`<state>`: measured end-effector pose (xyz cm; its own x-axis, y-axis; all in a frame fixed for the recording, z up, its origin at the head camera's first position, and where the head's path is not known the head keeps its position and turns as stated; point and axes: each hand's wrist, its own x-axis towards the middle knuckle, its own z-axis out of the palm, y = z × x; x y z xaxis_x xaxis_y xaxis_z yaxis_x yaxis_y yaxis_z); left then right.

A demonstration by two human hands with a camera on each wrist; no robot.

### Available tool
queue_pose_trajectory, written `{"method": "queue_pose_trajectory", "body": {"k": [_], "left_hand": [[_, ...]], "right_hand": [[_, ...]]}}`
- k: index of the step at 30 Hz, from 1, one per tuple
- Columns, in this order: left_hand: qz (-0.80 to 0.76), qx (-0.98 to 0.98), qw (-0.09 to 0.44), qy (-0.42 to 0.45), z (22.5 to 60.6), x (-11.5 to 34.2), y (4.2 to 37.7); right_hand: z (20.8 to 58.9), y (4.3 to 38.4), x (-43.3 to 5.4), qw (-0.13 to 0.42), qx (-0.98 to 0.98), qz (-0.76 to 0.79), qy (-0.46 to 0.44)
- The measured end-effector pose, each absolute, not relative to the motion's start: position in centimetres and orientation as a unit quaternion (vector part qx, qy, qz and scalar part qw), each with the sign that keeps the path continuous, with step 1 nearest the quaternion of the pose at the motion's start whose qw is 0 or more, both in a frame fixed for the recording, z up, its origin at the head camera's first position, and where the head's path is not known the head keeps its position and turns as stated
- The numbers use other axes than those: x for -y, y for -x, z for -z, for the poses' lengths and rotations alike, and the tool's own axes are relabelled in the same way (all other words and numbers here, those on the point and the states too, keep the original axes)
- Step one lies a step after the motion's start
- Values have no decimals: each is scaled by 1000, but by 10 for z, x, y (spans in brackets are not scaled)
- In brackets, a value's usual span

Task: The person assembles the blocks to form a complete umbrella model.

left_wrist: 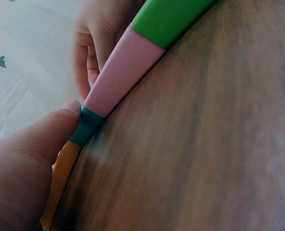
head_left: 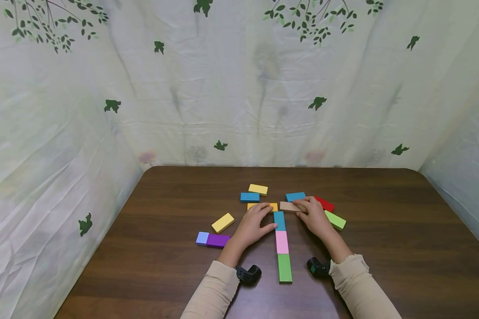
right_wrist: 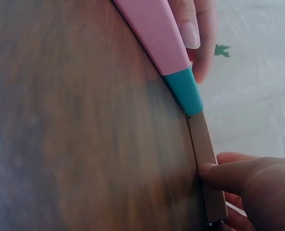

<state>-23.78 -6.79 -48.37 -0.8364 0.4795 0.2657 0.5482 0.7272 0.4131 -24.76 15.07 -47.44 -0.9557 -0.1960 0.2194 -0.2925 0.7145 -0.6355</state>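
Several flat coloured blocks form a T on the table. Its stem runs from a green block (head_left: 284, 268) through a pink block (head_left: 281, 242) to a blue block (head_left: 279, 220). My left hand (head_left: 250, 226) reaches over the orange block (head_left: 274, 207), the left part of the crossbar. Its fingertips touch the orange block and its thumb touches the blue block's side, also in the left wrist view. At the crossbar's right part, my right hand (head_left: 314, 218) pinches a tan wooden block (right_wrist: 203, 139) between thumb and fingers. The hand partly hides that block.
Behind the crossbar lie a yellow block (head_left: 258, 189) and blue blocks (head_left: 249, 197). Red (head_left: 324, 204) and lime green (head_left: 335, 220) blocks lie beside the right hand. To the left are another yellow block (head_left: 223, 223) and a purple block (head_left: 217, 240) touching a light blue one (head_left: 202, 238).
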Motion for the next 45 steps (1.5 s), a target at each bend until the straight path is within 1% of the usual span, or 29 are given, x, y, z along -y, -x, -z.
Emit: {"method": "queue_pose_trajectory", "body": {"k": [15, 36, 45], "left_hand": [[248, 926, 67, 275, 486, 68, 239], [242, 929, 66, 272, 484, 67, 238], [221, 933, 90, 270, 482, 64, 240]], "right_hand": [[475, 249, -149, 70, 926, -337, -154], [474, 249, -147, 67, 927, -335, -157], [475, 248, -146, 69, 926, -336, -159]]}}
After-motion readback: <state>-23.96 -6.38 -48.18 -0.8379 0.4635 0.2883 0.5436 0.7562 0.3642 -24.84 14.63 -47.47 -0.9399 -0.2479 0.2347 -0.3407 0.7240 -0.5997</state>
